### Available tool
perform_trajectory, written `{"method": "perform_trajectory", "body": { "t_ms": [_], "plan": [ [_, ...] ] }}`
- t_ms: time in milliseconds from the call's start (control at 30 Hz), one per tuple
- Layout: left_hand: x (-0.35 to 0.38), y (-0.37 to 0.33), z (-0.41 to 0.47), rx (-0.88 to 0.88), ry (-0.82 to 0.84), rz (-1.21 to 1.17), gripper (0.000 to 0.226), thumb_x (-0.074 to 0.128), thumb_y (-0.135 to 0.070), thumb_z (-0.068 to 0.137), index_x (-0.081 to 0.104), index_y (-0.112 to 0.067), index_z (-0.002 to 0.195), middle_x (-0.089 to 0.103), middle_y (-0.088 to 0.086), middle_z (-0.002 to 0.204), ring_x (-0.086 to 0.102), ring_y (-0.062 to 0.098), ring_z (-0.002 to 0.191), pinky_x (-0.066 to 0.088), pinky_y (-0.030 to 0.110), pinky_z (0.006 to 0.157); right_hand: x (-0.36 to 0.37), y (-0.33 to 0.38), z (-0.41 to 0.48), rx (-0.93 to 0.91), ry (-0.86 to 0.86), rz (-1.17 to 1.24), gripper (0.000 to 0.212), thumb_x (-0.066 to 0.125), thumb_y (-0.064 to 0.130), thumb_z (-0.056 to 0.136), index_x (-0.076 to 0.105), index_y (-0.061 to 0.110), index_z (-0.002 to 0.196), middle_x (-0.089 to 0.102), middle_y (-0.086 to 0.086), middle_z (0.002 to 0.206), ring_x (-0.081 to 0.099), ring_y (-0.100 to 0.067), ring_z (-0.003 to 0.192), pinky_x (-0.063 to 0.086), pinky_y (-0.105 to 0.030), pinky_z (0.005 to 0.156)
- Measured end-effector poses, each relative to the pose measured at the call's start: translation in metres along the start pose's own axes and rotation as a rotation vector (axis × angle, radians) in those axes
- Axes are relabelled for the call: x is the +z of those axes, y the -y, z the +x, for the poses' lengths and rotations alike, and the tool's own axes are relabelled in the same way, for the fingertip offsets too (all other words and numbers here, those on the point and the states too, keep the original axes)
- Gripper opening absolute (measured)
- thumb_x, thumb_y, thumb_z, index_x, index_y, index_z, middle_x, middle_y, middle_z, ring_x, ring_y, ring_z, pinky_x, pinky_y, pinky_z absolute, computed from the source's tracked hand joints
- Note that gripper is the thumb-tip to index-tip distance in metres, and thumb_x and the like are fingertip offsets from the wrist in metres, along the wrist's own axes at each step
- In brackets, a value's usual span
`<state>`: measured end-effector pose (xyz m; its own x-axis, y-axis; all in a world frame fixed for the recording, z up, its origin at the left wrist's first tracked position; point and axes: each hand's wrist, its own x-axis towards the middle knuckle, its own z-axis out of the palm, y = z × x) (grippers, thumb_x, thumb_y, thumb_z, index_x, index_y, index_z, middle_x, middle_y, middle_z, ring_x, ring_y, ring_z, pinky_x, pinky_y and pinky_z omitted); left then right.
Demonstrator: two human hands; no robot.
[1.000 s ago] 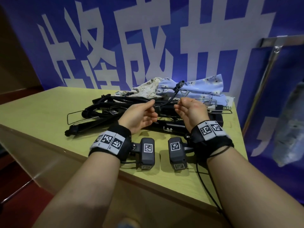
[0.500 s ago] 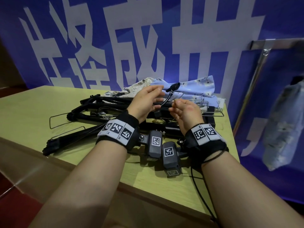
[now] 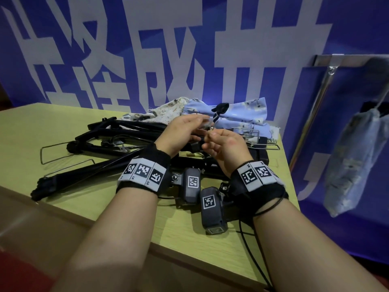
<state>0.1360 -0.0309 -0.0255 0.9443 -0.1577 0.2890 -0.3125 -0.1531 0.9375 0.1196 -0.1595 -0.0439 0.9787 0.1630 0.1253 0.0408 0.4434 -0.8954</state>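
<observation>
Yellow table (image 3: pixel 31 127) bore at its far edge unhung cloths (image 3: pixel 242 114) behind black hangers (image 3: pixel 117 142), one garment (image 3: pixel 353 165) on the rail (image 3: pixel 345 60); left hand (image 3: pixel 181 135) and right hand (image 3: pixel 227 144) pinched a hanger hook (image 3: pixel 221 108), work judged barely begun.

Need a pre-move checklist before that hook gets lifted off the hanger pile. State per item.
1. Right hand pinches the lower end of the hook: ok.
2. Left hand grip on hook: cannot tell, fingers blurred.
3. Hangers untangled under the hands: not ok, they lie crossed in a pile.
4. Blue cloth in reach: ok, just behind the hook.
5. Rail has bare space: ok, left of the hung garment.
6. Cable clear of the pile: ok, it runs off the near edge of the table.
</observation>
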Motion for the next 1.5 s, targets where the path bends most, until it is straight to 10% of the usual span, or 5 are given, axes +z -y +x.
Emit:
{"method": "perform_trajectory", "body": {
  "t_ms": [800, 1500],
  "plan": [
    [-0.005, 0.011, -0.019, 0.083, -0.048, -0.308, 0.026, 0.039, -0.014, 0.104, 0.065, -0.014, 0.103, 0.059, 0.000, 0.078, 0.056, 0.011, 0.082, 0.047, 0.022, 0.082, 0.008, -0.001, -0.014, 0.093, 0.162, -0.145, 0.023, 0.044, 0.002, 0.096, 0.055, 0.009, 0.077, 0.062, -0.004, 0.069, 0.060, -0.013, 0.054, 0.047, -0.024, 0.064],
    [-0.005, 0.013, -0.021, 0.084, -0.101, -0.217, 0.028, 0.044, -0.012, 0.102, 0.071, -0.016, 0.093, 0.055, 0.002, 0.081, 0.045, 0.006, 0.067, 0.039, 0.017, 0.065, 0.004, 0.005, -0.016, -0.061, -0.056, -0.130, 0.015, 0.057, -0.003, 0.088, 0.061, 0.004, 0.076, 0.060, -0.006, 0.056, 0.059, -0.013, 0.044, 0.048, -0.017, 0.046]
  ]
}}
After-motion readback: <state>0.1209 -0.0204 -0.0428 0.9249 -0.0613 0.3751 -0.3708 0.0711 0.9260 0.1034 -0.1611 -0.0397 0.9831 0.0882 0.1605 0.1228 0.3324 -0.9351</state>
